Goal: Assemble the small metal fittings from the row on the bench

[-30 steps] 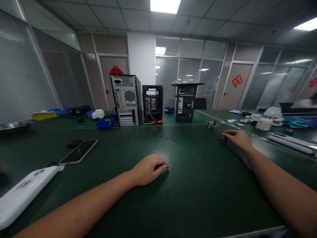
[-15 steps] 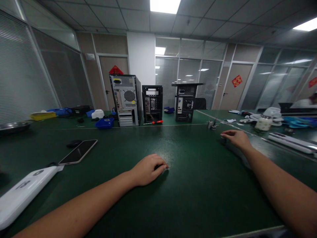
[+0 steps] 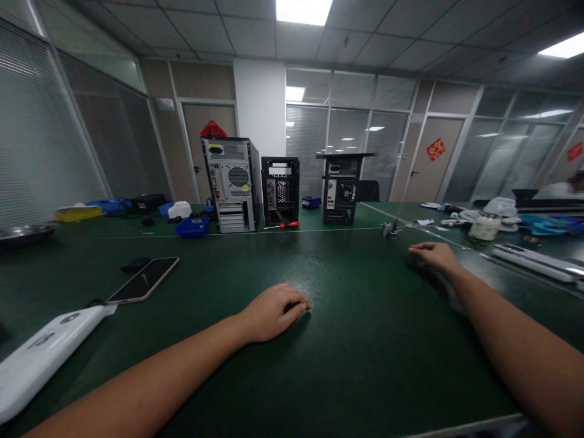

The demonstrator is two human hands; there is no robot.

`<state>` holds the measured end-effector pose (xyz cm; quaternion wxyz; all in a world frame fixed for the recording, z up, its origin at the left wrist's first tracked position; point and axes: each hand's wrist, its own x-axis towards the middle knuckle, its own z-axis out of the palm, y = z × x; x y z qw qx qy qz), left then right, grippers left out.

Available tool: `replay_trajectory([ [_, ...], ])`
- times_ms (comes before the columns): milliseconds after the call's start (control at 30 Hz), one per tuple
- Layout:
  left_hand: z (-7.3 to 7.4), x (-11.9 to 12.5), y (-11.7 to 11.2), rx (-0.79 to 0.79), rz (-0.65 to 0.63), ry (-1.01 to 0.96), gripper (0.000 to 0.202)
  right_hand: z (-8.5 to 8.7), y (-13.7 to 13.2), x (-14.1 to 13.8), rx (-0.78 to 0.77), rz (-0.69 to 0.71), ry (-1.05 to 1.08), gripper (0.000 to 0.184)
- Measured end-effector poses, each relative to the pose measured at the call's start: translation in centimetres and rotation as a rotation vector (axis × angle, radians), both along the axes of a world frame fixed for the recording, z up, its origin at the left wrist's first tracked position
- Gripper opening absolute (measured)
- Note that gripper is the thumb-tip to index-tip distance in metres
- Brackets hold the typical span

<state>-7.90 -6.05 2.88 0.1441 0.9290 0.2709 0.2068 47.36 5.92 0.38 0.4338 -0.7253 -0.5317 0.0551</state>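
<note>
Palm of R hand [image 3: 434, 256] hidden, white device [image 3: 51, 348] cut off L.

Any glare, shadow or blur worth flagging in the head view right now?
Head view: pale glare on the green table beyond the left hand, dark shadow beneath that hand; the ceiling light is blown white; dim, soft detail under the right hand.
</note>
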Motion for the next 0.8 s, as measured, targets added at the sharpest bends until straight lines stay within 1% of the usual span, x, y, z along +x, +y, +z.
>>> replay_trajectory([
  [100,0.1,0.1,-0.1,0.005,-0.001,0.010,0.026,0.2,0.0,-0.4,-0.089,0.021,0.184,0.033],
  [233,0.0,0.1,-0.1,-0.004,0.006,0.009,0.026,0.0,-0.4,-0.6,-0.070,0.117,0.209,0.035],
  [333,0.0,0.0,0.1,-0.008,0.001,-0.001,0.027,-0.3,-0.6,-0.6,-0.086,0.223,0.216,0.045],
  [433,0.0,-0.1,0.2,-0.001,0.000,-0.005,0.025,-0.3,-0.7,-0.7,-0.111,0.280,0.104,0.056],
  [533,0.1,0.0,0.2,0.001,0.002,0.001,0.025,0.0,-0.8,-1.4,-0.103,0.280,-0.042,0.055],
  [600,0.1,0.0,0.1,0.002,0.000,0.002,0.025,0.4,-1.0,-2.4,-0.103,0.274,-0.113,0.053],
  [700,0.2,-0.2,0.1,0.000,0.000,-0.004,0.025,1.4,-1.3,-4.9,-0.083,0.280,-0.238,0.052],
  [800,0.2,-0.4,0.2,0.007,0.022,0.000,0.025,2.8,-1.9,-8.9,0.002,0.341,-0.342,0.051],
])
